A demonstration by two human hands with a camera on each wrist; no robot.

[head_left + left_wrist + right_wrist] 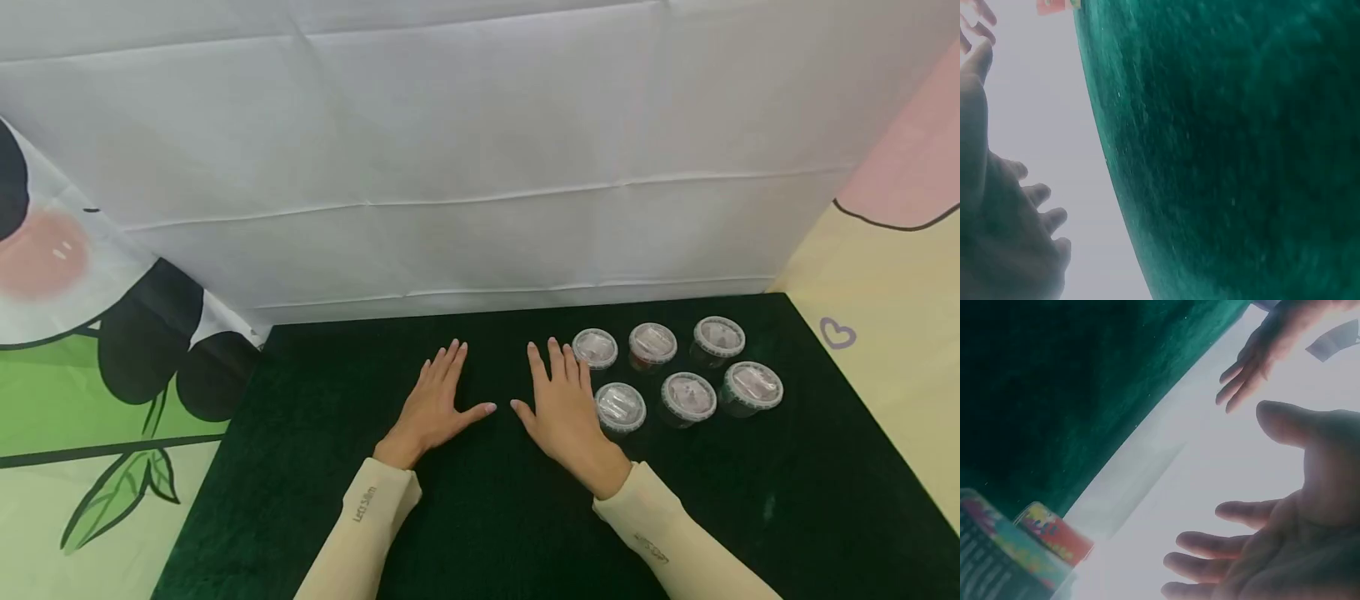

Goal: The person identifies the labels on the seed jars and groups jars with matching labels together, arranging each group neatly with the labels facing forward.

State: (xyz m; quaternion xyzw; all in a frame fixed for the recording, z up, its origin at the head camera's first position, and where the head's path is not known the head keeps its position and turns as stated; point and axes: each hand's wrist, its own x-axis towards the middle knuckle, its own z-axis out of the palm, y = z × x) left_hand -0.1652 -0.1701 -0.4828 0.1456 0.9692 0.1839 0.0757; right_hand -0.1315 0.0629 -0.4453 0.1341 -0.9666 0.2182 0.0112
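Note:
My left hand (431, 408) is held over the left-middle of the dark green cloth, fingers straight, thumb stretched towards the other hand. It holds nothing. My right hand (566, 408) also has straight fingers and an empty palm, just left of several round lidded tubs. Closest to it are a front tub (620, 408) and a back tub (595, 348); whether the little finger touches either cannot be told. In the right wrist view, a red tub (1054, 531) and a tub with a colourful band (1004, 544) appear at lower left, apart from the fingers.
The other tubs, such as the far right one (753, 387), stand in two rows on the green-covered table (495, 525). A white cloth wall (480, 167) rises behind its back edge. Printed cloths hang at left (45, 392) and right (892, 400).

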